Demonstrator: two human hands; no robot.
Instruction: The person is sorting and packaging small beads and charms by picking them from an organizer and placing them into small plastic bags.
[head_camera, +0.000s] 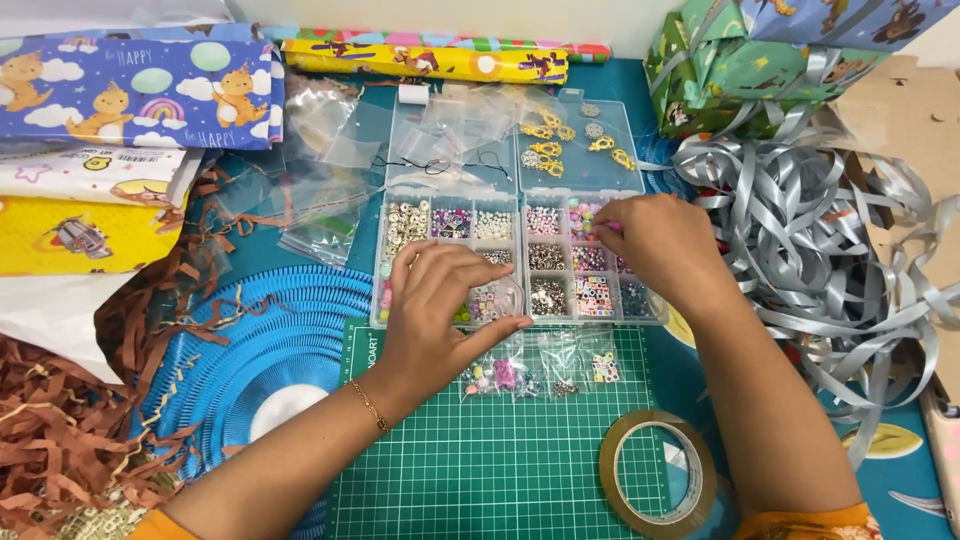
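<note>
In the head view, the left hand (440, 305) lies palm down over the near left compartments of the clear bead box (520, 255), fingers curled and close together, its thumb stretched along the box's near edge; whether it grips anything cannot be told. The right hand (655, 240) reaches in from the right, wrist bent, fingertips pinched over the pink beads (583, 212) in a far compartment. The box sits at the far edge of the green cutting mat (500, 450), with small bead bags (545, 365) just beside it and a tape roll (655, 485) near the mat's near right corner.
</note>
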